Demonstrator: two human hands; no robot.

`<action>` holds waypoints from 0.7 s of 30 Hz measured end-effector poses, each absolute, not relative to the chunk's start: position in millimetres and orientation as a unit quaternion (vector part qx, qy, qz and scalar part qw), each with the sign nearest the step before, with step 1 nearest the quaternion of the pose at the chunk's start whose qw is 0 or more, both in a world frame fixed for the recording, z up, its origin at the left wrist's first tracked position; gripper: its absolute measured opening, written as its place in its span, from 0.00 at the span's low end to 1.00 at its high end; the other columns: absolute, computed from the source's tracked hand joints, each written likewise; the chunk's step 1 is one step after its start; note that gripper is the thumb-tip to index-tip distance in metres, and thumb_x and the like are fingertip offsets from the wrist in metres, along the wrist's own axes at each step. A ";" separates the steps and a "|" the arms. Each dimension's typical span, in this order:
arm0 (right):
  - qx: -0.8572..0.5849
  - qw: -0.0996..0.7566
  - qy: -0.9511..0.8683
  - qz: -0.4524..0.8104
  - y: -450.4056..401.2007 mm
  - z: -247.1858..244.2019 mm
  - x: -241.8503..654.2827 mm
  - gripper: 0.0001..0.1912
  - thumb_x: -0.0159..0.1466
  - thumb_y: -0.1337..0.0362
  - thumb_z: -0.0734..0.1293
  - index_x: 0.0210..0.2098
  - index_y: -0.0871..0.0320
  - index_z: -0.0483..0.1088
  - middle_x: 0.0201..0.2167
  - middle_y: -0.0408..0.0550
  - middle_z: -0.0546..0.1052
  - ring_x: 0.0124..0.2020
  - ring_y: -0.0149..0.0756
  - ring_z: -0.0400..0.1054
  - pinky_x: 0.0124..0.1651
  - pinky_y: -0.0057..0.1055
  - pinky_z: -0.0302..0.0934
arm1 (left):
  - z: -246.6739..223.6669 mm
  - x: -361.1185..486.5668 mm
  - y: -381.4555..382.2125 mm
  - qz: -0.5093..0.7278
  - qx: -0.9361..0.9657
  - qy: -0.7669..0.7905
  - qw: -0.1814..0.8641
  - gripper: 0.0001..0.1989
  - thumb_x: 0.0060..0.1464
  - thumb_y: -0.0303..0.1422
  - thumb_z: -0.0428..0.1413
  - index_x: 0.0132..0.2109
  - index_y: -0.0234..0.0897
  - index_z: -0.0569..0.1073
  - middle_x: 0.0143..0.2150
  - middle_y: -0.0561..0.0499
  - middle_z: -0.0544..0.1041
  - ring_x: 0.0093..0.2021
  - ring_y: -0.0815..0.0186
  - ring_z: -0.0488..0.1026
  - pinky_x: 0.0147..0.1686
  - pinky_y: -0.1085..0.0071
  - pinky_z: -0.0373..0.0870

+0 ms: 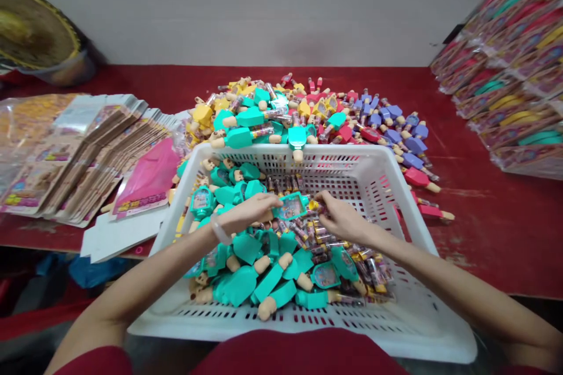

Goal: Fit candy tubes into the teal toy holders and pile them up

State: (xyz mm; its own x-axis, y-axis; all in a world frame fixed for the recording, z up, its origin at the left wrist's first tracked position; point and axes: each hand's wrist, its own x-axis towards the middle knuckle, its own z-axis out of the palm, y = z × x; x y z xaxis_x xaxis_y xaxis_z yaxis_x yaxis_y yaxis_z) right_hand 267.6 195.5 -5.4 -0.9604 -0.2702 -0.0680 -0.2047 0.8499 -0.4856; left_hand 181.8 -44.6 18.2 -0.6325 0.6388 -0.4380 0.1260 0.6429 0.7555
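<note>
Over a white plastic basket [356, 151], my left hand [260, 208] is closed on a teal toy body [292, 207] with a picture window facing up. My right hand [338, 218] is at the toy's right end, its fingers pinched around a small tube with a yellow end [313, 205], partly hidden by the fingertips. Whether the tube is seated in the toy I cannot tell. Below my hands, teal toys [240, 286] with beige knobs fill the basket's left and front. Small clear tubes with yellow ends [376, 274] lie loose at its middle and right.
Behind the basket, yellow, teal, red and purple toys [413, 144] with tubes are heaped on the red table [484, 217]. Printed cards [88, 164] and a pink sheet [147, 179] lie left. Packaged toys [519, 94] are stacked right; a round basket [35, 29] stands back left.
</note>
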 end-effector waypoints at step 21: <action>-0.149 0.271 0.930 -0.196 162.2 0.6 291.7 0.05 0.54 0.63 0.64 0.24 0.59 0.67 0.20 0.44 0.70 0.21 0.31 0.59 0.25 0.27 0.48 | 15.8 248.9 -62.8 0.333 0.414 0.807 0.257 0.18 0.59 0.41 0.51 0.52 0.37 0.69 0.42 0.46 0.78 0.35 0.63 0.73 0.34 0.69 0.68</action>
State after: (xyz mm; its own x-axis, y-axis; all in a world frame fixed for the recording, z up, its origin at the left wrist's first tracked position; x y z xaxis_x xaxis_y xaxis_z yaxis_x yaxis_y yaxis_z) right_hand 291.7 162.2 0.6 -0.8083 -0.3844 -0.4459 -0.1716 0.8783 -0.4462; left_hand 248.9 -62.8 15.8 -0.5242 0.8401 -0.1394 0.4970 0.4347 0.7510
